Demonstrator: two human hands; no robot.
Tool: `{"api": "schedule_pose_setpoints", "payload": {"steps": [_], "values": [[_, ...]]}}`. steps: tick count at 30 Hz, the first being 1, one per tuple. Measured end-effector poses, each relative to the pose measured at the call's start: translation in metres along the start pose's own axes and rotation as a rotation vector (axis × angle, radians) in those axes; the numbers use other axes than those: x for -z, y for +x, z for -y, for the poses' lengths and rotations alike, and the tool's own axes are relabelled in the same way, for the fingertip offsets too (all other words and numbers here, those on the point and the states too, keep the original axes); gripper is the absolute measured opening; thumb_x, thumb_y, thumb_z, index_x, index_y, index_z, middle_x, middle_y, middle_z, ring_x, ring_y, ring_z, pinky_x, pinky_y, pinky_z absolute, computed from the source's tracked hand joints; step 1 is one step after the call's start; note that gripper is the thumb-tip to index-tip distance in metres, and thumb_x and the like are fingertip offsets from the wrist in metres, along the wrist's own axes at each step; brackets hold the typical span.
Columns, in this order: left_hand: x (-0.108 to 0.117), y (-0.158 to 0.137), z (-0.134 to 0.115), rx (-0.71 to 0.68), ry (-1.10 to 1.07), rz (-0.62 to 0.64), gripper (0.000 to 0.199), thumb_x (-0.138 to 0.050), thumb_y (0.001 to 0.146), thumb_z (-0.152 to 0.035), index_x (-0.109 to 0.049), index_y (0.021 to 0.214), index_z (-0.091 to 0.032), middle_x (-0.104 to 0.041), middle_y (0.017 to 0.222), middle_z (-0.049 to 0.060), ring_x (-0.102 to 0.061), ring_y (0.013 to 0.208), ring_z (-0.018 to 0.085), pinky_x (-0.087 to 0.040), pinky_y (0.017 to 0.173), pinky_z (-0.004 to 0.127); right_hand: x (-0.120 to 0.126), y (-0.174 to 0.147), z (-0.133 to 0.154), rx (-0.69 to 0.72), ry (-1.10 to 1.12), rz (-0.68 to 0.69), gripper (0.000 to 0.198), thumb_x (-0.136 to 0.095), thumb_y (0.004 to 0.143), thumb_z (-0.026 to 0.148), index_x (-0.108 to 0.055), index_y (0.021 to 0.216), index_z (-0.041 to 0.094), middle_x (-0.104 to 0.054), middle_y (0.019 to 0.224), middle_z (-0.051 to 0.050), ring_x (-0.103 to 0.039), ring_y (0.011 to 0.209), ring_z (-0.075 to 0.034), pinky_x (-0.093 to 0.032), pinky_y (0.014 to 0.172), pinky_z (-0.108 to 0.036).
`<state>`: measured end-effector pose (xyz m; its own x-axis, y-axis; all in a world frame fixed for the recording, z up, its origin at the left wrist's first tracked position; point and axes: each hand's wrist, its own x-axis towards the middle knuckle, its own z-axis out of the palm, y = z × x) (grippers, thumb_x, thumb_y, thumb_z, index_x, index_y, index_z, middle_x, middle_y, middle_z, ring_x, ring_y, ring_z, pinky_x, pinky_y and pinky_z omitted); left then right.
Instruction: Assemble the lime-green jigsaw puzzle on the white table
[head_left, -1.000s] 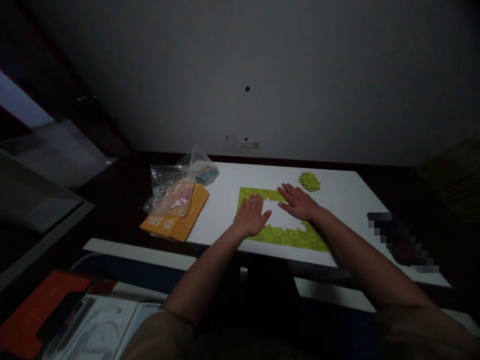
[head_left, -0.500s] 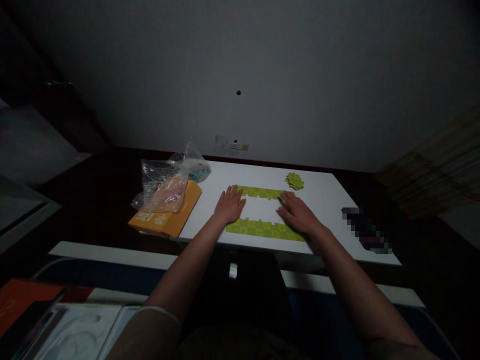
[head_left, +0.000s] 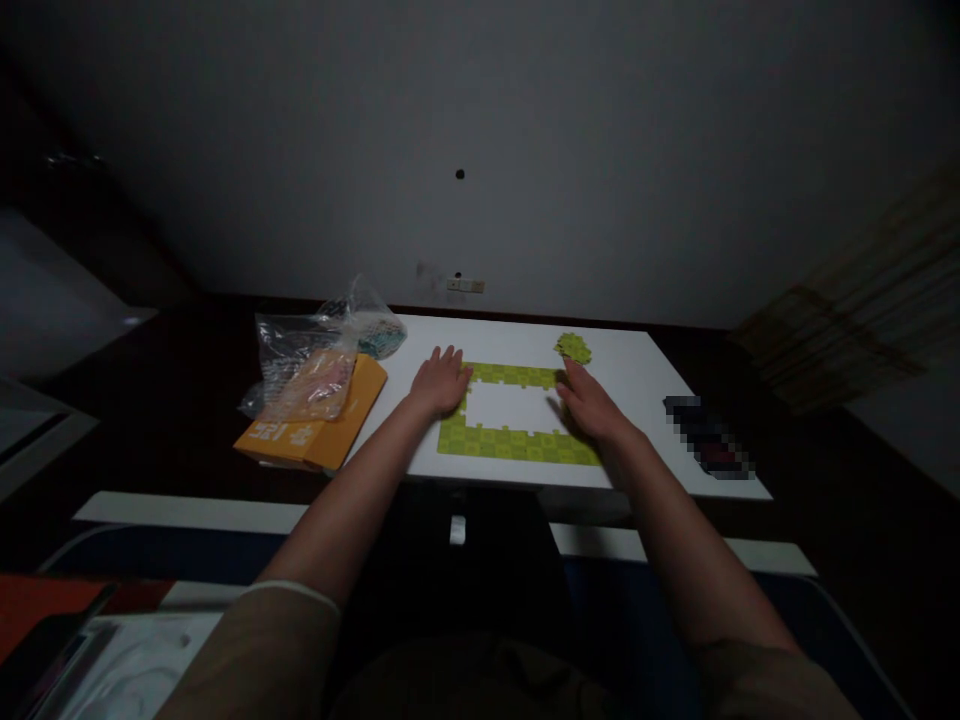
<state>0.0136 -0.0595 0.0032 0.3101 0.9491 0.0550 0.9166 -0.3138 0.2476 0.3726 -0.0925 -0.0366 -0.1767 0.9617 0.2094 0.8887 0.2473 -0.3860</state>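
Observation:
A frame of joined yellow-green jigsaw puzzle pieces (head_left: 517, 444) lies flat on the white table (head_left: 637, 400), its middle showing bare tabletop. My left hand (head_left: 440, 382) rests at the frame's left side, palm down with fingers spread, covering part of that edge. On the right side is my right hand (head_left: 592, 400), its fingers stretched out and apart; it hides much of the right edge. Just beyond its fingertips sits a small heap of loose green puzzle pieces (head_left: 574, 347). Neither hand grasps anything.
To the left, an orange box (head_left: 364, 405) overhangs the table edge, with a clear plastic bag (head_left: 300, 365) on it. A dark pixelated object (head_left: 709, 437) lies at the right. Behind the table stands a grey wall (head_left: 525, 200).
My left hand has slid outward to the frame's left edge, and my right hand has shifted slightly off its inner side. The whole view has moved a little.

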Motion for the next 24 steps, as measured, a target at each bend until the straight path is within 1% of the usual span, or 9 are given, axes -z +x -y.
{"api": "schedule_pose_setpoints", "payload": {"steps": [2,5,7,10,13,17,19,21,24], "values": [[-0.008,0.001,-0.025,0.009,0.009,0.032,0.080,-0.027,0.118,-0.060,-0.034,0.181,-0.011,-0.024,0.191,0.017,-0.018,0.179,0.039,-0.024,0.143,0.057,-0.004,0.008,0.017,0.039,-0.048,0.059,0.087,-0.040,0.113,0.058,-0.029,0.184,0.008,-0.031,0.188,-0.021,-0.026,0.177,-0.042,-0.029,0.141,-0.065],[-0.029,0.001,-0.072,-0.101,0.029,0.097,0.086,-0.035,0.115,-0.060,-0.029,0.183,-0.008,-0.015,0.193,0.015,-0.010,0.180,0.040,-0.013,0.146,0.057,-0.016,0.017,0.046,0.068,-0.139,0.165,0.087,-0.037,0.114,0.059,-0.030,0.183,0.006,-0.023,0.191,-0.021,-0.018,0.178,-0.042,-0.021,0.143,-0.063],[-0.041,0.002,-0.094,-0.124,0.033,0.157,0.079,-0.031,0.116,-0.048,-0.027,0.184,-0.009,-0.016,0.194,0.014,-0.012,0.181,0.038,-0.011,0.147,0.058,-0.025,0.019,0.061,0.072,-0.163,0.239,0.082,-0.029,0.116,0.055,-0.031,0.182,0.005,-0.022,0.191,-0.019,-0.017,0.179,-0.039,-0.020,0.144,-0.061],[-0.050,0.006,-0.106,-0.130,0.033,0.182,0.075,-0.028,0.115,-0.039,-0.025,0.185,-0.011,-0.018,0.193,0.012,-0.012,0.181,0.035,-0.010,0.147,0.058,-0.035,0.018,0.070,0.059,-0.153,0.275,0.081,-0.017,0.118,0.053,-0.030,0.183,0.006,-0.023,0.192,-0.016,-0.018,0.179,-0.034,-0.018,0.145,-0.057],[-0.049,0.010,-0.104,-0.140,0.036,0.184,0.076,-0.028,0.115,-0.040,-0.024,0.185,-0.010,-0.016,0.194,0.013,-0.010,0.181,0.035,-0.010,0.147,0.057,-0.037,0.019,0.068,0.048,-0.130,0.275,0.084,-0.017,0.117,0.056,-0.029,0.183,0.006,-0.022,0.192,-0.016,-0.016,0.180,-0.034,-0.016,0.145,-0.058],[-0.036,0.017,-0.091,-0.160,0.035,0.203,0.075,-0.030,0.116,-0.049,-0.033,0.183,-0.014,-0.026,0.192,0.013,-0.022,0.179,0.035,-0.021,0.145,0.055,-0.022,0.025,0.053,0.030,-0.037,0.294,0.081,-0.021,0.117,0.057,-0.035,0.183,0.012,-0.027,0.191,-0.015,-0.022,0.179,-0.033,-0.020,0.144,-0.057],[-0.029,0.019,-0.076,-0.152,0.042,0.181,0.076,-0.031,0.117,-0.053,-0.035,0.182,-0.014,-0.028,0.191,0.013,-0.023,0.178,0.036,-0.020,0.145,0.056,-0.011,0.024,0.038,0.027,-0.020,0.247,0.079,-0.022,0.117,0.056,-0.038,0.181,0.012,-0.029,0.190,-0.016,-0.024,0.178,-0.032,-0.021,0.145,-0.054],[-0.025,0.019,-0.057,-0.103,0.072,0.128,0.078,-0.031,0.117,-0.055,-0.032,0.183,-0.014,-0.022,0.193,0.014,-0.014,0.180,0.038,-0.012,0.146,0.059,-0.002,0.018,0.023,0.025,-0.069,0.184,0.079,-0.025,0.117,0.054,-0.040,0.179,0.008,-0.028,0.190,-0.018,-0.023,0.178,-0.033,-0.020,0.145,-0.054],[-0.027,0.014,-0.032,-0.049,0.098,0.123,0.082,-0.031,0.117,-0.061,-0.030,0.184,-0.015,-0.019,0.193,0.013,-0.014,0.180,0.039,-0.014,0.145,0.058,0.001,0.004,0.010,0.000,-0.161,0.192,0.081,-0.031,0.116,0.056,-0.037,0.179,0.005,-0.027,0.189,-0.023,-0.023,0.178,-0.038,-0.024,0.143,-0.058]]}}
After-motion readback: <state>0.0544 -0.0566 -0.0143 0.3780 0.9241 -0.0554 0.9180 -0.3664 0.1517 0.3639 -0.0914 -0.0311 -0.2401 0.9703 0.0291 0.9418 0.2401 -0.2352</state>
